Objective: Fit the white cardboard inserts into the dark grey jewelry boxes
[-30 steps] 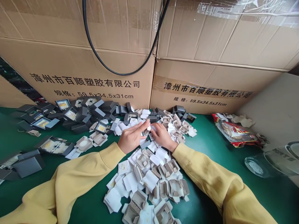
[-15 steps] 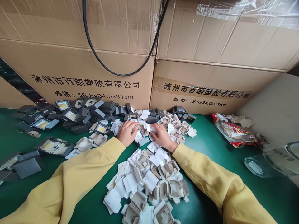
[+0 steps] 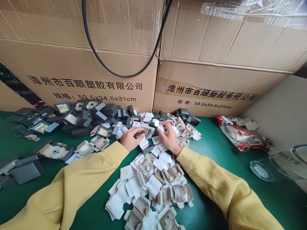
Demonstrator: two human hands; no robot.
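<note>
My left hand (image 3: 130, 138) pinches the edge of a small dark box (image 3: 146, 149). The box lies open, with its white inside facing up. Just to the right, my right hand (image 3: 169, 138) holds a small white piece (image 3: 161, 128) between thumb and fingers; its exact kind I cannot make out. Below both hands spreads a heap of white and grey folded card inserts (image 3: 153, 187). Another pile of card inserts (image 3: 188, 131) lies beyond my right hand. Several dark boxes (image 3: 82, 117), many of them open, are heaped to the left.
Large cardboard cartons (image 3: 100, 64) stand along the back of the green table (image 3: 206, 198). A black cable (image 3: 127, 76) hangs in front of them. At the right are a red and clear plastic bag (image 3: 242, 135) and a clear glass vessel (image 3: 275, 166).
My right hand has lifted slightly and now shows a white piece in its fingers. The dark box by my left hand has tilted and opened toward me.
</note>
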